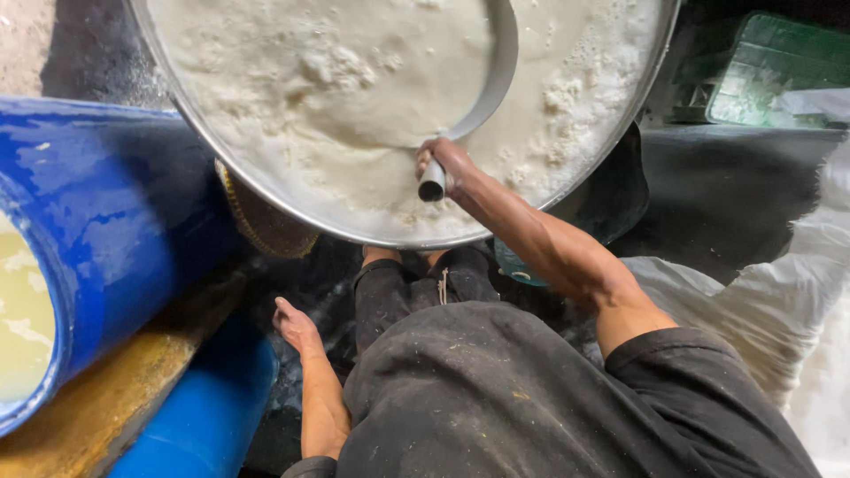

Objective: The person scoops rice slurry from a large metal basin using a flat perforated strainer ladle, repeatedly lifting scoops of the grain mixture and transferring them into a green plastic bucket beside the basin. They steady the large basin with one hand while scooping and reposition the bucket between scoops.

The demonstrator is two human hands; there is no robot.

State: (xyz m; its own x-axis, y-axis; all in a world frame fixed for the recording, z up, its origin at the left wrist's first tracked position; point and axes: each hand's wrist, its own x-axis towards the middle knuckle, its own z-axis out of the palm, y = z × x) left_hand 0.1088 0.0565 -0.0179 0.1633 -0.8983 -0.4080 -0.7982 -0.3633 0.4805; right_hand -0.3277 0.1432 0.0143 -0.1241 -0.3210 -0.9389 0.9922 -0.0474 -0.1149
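Metal pan [266, 190]: rim cut off by the top edge from 10 to 2 o'clock; far half unseen.
Ladle [482, 97]: bowl sunk in white batter [354, 80], shape hidden; shaft end inside the right hand [440, 164].
Blue drum [115, 221]: cut off at 9 o'clock; pale contents only partly seen.
Feet [398, 257]: mostly under pan rim, 6 o'clock.
Left hand [295, 326]: palm side hidden; whether touching anything cannot be told.
Green crate [779, 71]: cut at 2 o'clock; contents dim.
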